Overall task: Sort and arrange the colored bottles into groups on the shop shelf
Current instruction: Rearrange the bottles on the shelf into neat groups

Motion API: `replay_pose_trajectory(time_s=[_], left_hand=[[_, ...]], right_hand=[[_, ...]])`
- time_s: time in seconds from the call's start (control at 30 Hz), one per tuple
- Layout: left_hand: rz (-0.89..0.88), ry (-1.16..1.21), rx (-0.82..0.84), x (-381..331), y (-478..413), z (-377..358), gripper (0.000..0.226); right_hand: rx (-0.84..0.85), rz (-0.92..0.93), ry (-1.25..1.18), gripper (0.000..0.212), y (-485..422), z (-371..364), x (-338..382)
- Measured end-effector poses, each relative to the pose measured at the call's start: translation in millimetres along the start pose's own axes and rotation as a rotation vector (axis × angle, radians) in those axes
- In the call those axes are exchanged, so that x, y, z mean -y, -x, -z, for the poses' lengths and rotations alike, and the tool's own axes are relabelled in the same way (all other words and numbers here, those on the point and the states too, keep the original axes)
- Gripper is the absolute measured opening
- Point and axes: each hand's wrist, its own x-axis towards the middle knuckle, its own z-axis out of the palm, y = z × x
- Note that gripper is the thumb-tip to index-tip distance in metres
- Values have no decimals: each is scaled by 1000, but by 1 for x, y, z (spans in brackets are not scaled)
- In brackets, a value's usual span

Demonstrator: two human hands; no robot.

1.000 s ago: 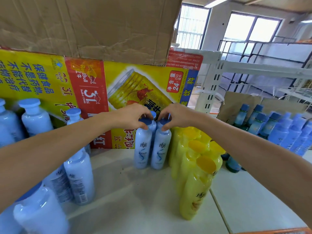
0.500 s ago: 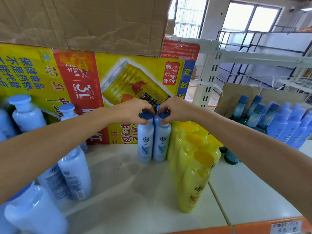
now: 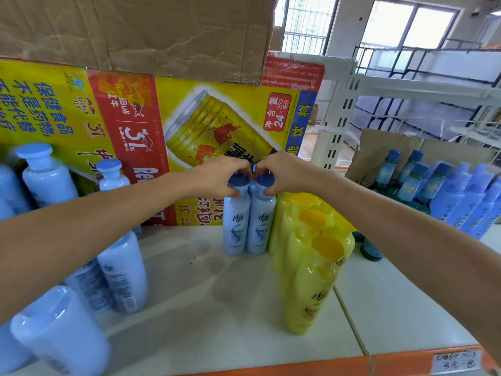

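Left hand and right hand still pinch caps of 2 pale blue bottles, now placed beside yellow bottles.

Glossy plastic yellow bottles (shrink-wrapped, it seems) stand on a smooth matt shelf below creased brown cardboard.

A yellow and red drinks carton, printed with a gold can and Chinese characters, stands with its print turned sideways. A brown cardboard box rests on top of it. Just right of the carton rises a white slotted post. Farther right lean brown cardboard sheets, with wire racks and bright windows beyond.
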Motion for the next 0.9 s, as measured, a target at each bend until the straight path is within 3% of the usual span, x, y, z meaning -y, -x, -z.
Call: replay_pose_trajectory(time_s=[0.2, 0.47, 0.9], left_hand=[[-10, 27, -27, 5, 2, -7, 38], [-33, -172, -32, 4, 0, -2, 43], [12, -29, -23, 8, 10, 1, 50]], right_hand=[[-27, 8, -6, 38, -1, -5, -3], [-50, -5, -8, 42, 2, -8, -5], [-14, -11, -33, 48, 8, -4, -5]])
